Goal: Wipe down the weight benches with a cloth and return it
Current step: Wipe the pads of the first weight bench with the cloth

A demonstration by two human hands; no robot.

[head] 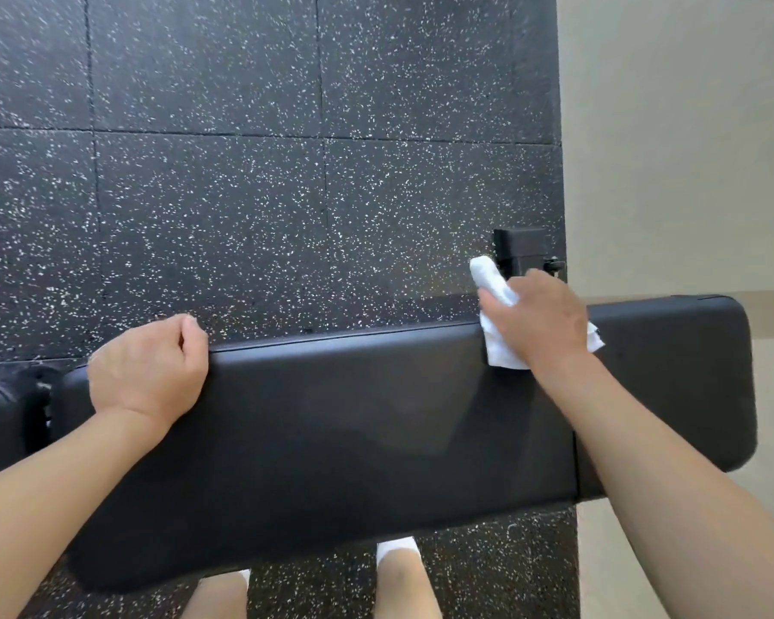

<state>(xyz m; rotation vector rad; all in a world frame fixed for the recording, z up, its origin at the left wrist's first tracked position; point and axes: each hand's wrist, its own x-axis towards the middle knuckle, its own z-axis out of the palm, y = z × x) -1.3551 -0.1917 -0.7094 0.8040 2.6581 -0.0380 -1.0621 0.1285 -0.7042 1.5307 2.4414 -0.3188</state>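
My right hand (538,319) gripping the white cloth (497,326) on the black weight bench (331,417) far edge, my left hand (150,366) curled over that edge, speckled floor (242,172) beyond

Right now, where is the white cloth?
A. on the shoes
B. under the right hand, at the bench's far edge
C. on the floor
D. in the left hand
B: the right hand presses the white cloth onto the black bench pad's far edge.
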